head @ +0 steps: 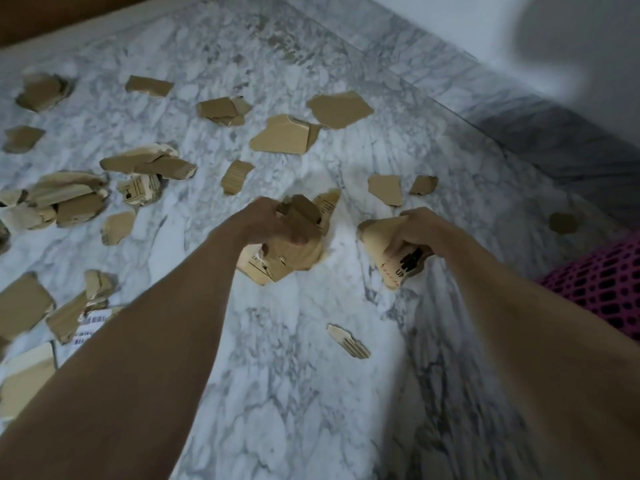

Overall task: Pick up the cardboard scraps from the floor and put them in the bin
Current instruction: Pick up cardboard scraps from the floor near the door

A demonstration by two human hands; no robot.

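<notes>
Several brown cardboard scraps lie scattered over the white marble floor (284,341). My left hand (266,220) grips a bunch of scraps (287,258) above the floor's middle. My right hand (415,233) holds a printed scrap (384,244) with black and red marks. A pink mesh bin (609,282) shows at the right edge, just right of my right forearm. A small scrap (348,341) lies between my forearms. Two small scraps (386,189) lie just beyond my right hand.
A grey marble skirting and white wall (519,109) run along the right. A thick pile of scraps (65,199) sits at the left, with a barcode label (91,323) near my left forearm. A brown edge (52,15) crosses the top left.
</notes>
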